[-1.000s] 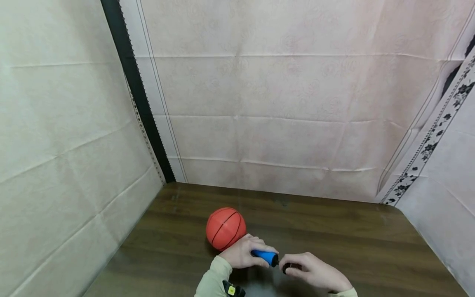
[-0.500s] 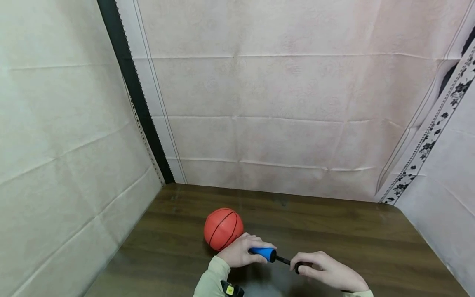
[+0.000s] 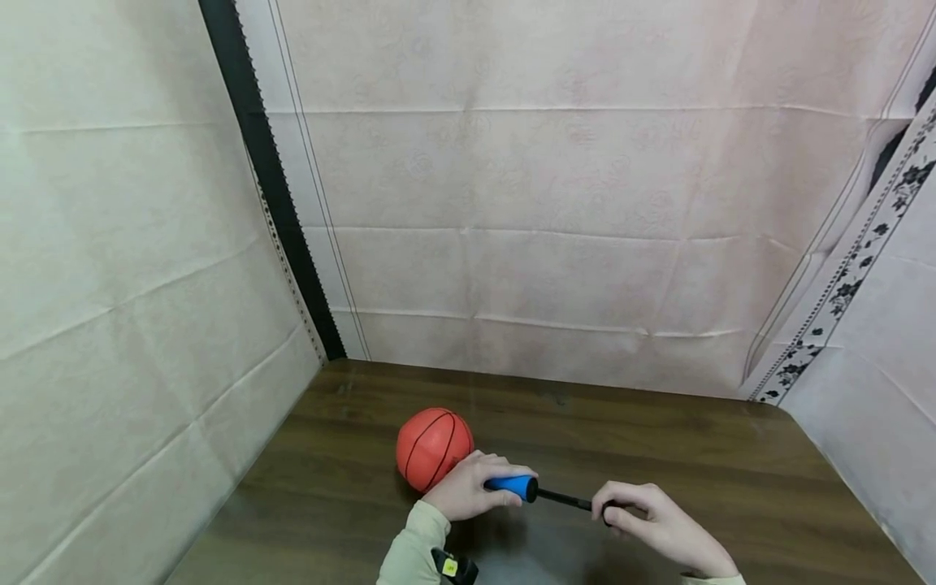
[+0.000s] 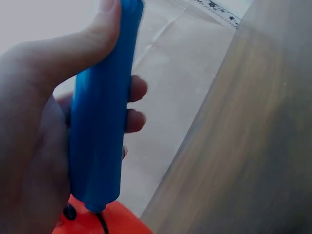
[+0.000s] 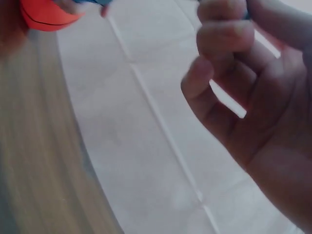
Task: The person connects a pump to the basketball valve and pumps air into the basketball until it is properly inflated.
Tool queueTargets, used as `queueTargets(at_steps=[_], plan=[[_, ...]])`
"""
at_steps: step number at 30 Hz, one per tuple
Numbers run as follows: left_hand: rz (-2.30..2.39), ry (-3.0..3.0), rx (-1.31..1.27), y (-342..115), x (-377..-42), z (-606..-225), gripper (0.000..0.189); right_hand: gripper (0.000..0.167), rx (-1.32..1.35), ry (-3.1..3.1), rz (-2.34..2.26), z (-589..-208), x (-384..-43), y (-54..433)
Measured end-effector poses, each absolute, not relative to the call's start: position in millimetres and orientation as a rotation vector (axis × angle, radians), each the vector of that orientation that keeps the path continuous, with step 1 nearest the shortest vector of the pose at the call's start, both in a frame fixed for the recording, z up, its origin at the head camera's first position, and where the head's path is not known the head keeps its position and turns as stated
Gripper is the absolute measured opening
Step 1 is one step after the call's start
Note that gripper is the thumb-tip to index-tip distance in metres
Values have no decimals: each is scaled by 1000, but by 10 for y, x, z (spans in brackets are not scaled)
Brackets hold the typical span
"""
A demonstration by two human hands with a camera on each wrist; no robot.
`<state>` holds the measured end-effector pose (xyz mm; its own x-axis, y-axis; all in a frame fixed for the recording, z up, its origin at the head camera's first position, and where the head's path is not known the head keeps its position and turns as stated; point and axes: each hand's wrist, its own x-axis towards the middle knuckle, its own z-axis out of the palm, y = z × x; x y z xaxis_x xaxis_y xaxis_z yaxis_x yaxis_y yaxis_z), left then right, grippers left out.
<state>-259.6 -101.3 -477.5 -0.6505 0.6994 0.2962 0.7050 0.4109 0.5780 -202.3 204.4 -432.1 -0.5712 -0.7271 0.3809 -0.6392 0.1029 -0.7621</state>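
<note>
My left hand [image 3: 474, 486] grips the blue barrel of a small hand pump [image 4: 100, 131], fingers wrapped round it and thumb along its side. From the black collar a black rod [image 3: 563, 497] stretches right to a dark handle, which my right hand [image 3: 654, 520] holds with curled fingers. Beside my left hand sits a red-orange basketball [image 3: 435, 449] with black seams. In the left wrist view the pump's narrow end points at the ball, and a thin dark line shows there. The right wrist view shows my right fingers curled, with the handle mostly cut off at the top edge.
The brown wooden table [image 3: 351, 504] lies under both hands. Pale cloth [image 3: 585, 203] hangs behind it, with more cloth at the left and right sides. A black strip [image 3: 270, 171] runs down the back left corner. A black device sits on the left wrist.
My right hand has pulled away to the right with the handle, so much more of the pump's black rod shows. My left hand and the ball have shifted slightly left and up.
</note>
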Motion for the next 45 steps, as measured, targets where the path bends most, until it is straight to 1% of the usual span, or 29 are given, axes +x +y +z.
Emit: queueTargets(at_steps=[5, 8, 13, 18, 25, 37, 42, 45], plan=[[-1109, -2601, -1333, -965, -2595, -4819, 39, 21, -1233, 2202, -1567, -4368, -2062, 1853], [-1127, -2600, -1345, -943, -2597, -4847, 39, 18, -1170, 2195, -1577, -4400, -2084, 1757], [-1100, -2598, -1381, -903, -2611, -4897, 37, 19, -1125, 2267, -1498, -4473, -2130, 1632], [-1024, -2583, -1438, -868, -2613, -4873, 35, 17, -1154, 2412, -1392, -4526, -2148, 1527], [-1026, -2605, -1394, -945, -2604, -4836, 37, 16, -1169, 2429, -1396, -4522, -2132, 1457], [-1033, -2640, -1407, -1020, -2604, -4838, 39, 17, -1297, 2371, -1228, -4494, -2099, 1619], [-1025, -2629, -1361, -1053, -2604, -4786, 40, 24, -1368, 2344, -1245, -4420, -2071, 1780], [-1046, -2635, -1353, -1080, -2607, -4758, 41, 30, -1466, 2331, -1258, -4388, -2062, 1869]])
